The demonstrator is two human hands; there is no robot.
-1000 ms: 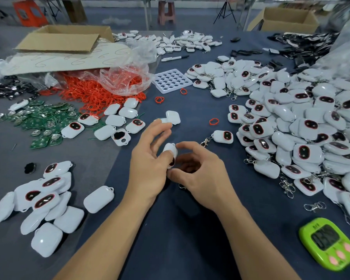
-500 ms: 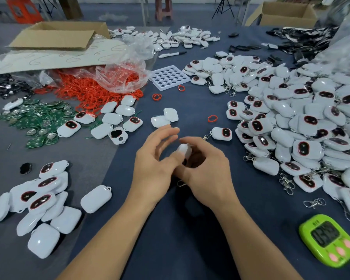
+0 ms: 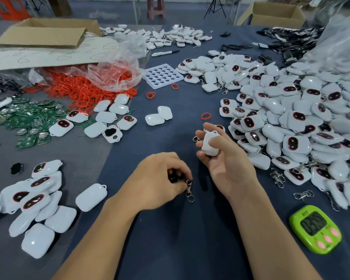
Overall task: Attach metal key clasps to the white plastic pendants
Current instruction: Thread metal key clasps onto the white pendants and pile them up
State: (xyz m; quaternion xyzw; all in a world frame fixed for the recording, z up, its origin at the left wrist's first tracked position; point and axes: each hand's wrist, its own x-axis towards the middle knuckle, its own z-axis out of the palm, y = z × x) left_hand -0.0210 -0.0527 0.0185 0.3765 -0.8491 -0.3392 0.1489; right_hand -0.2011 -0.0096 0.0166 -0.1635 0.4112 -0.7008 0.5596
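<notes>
Left hand (image 3: 156,178) sat knuckles-up, low over the dark blue cloth (image 3: 170,245). Its fingers were curled in tight, and thumb and fingertips pinched the upper end of 1 metal key clasp (image 3: 189,189). The clasp's ring end hung out below the fingers; could not tell whether it touched the cloth.

Right hand (image 3: 230,166) was palm-up, just beyond and to the right of the left, the 2 hands apart. It held 1 white plastic pendant (image 3: 209,145), thumb laid across the pendant's face and fingers curled up behind it. The pendant's loop end pointed away from the person. Pendant and clasp were apart.

Surroundings:
- A large heap of pendants (image 3: 291,122) filled the right side of the cloth, many with dark red-rimmed windows showing.
- 2 loose clasps (image 3: 303,195) lay at the heap's near edge, with a green timer (image 3: 315,229) nearer the person.
- A smaller pendant group (image 3: 34,199) lay at lower left.
- Further back on the left were green circuit boards (image 3: 24,120) and red rings (image 3: 83,89) spilling from a clear bag (image 3: 113,75).
- A white dimpled tray (image 3: 163,76) sat beside the bag.
</notes>
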